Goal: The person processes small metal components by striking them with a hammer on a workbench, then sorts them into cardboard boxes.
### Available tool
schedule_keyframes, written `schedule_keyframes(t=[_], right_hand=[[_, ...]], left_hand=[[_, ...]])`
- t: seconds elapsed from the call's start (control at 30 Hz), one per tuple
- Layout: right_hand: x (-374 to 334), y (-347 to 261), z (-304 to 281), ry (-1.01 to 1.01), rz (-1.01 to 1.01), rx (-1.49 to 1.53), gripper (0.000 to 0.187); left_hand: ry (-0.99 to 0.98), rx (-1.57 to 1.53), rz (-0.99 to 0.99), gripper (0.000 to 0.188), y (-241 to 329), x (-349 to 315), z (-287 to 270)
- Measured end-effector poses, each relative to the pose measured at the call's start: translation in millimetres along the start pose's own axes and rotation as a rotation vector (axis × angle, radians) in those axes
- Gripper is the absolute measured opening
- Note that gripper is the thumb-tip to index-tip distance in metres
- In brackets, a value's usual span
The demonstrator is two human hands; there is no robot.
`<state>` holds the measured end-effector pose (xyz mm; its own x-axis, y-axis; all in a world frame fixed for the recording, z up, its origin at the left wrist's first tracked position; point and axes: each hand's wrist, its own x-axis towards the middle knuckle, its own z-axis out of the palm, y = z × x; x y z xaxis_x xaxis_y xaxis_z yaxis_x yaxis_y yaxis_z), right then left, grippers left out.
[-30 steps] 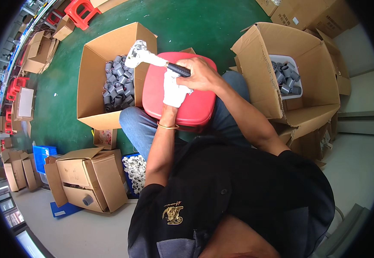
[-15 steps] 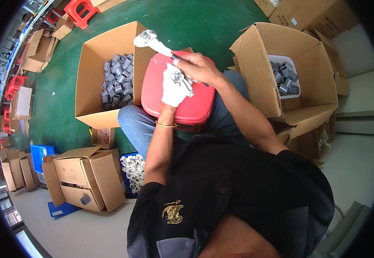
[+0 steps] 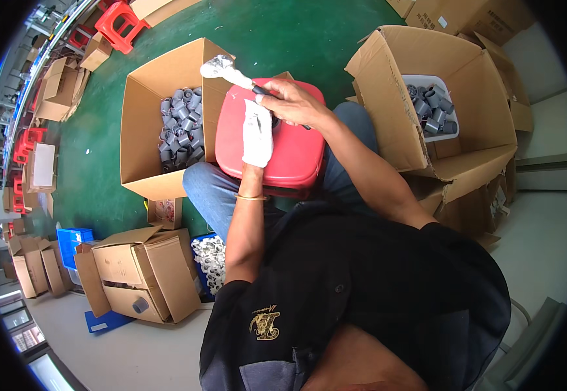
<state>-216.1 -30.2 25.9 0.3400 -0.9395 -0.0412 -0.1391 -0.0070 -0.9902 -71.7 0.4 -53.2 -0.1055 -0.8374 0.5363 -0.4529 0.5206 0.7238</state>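
Note:
My right hand (image 3: 294, 104), bare, is closed round the black handle of a hammer (image 3: 221, 68) whose head and neck are wrapped in white. The hammer's head points to the far left, above the red stool (image 3: 299, 153) between my knees. My left hand (image 3: 257, 135), in a white glove, stands on edge over the seat, just nearer than the right hand. A small dark grey part (image 3: 275, 122) shows beside its fingers; most of it is hidden, so I cannot make out what it is.
A cardboard box (image 3: 141, 124) of grey cylindrical parts (image 3: 182, 124) stands left. Another box (image 3: 387, 98) at right has a white bin (image 3: 441, 138) of similar parts. Near left are a blue crate (image 3: 198, 264) of white pieces and a carton (image 3: 172, 277).
My left glove has turned from palm up, showing a crumpled silvery-white patch, to standing on edge. The hammer and right hand have shifted slightly. The whole view has moved a little.

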Motion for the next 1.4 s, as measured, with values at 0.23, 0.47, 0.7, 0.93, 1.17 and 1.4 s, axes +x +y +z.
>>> schedule_keyframes(t=[0.23,0.47,0.7,0.93,1.17,1.4], right_hand=[[-12,16,-16,0.066,0.046,0.13,0.032],[-38,71,-35,0.34,-0.131,-0.399,0.043],[-52,64,-36,0.298,0.013,-0.62,0.046],[-54,69,-35,0.239,0.02,-0.813,0.045],[-52,73,-35,0.385,-0.252,-1.121,0.045],[-21,5,5,0.415,-0.408,-0.495,0.026]], left_hand=[[0.12,-0.547,-0.297,0.032,13,11,-7],[0.314,-1.066,-0.428,0.034,27,29,3],[0.286,-0.978,-0.431,0.034,20,33,4],[0.249,-0.99,-0.45,0.033,8,39,3],[0.317,-0.934,-0.56,0.038,27,46,4],[0.334,-0.888,-0.518,0.02,-20,36,12]])
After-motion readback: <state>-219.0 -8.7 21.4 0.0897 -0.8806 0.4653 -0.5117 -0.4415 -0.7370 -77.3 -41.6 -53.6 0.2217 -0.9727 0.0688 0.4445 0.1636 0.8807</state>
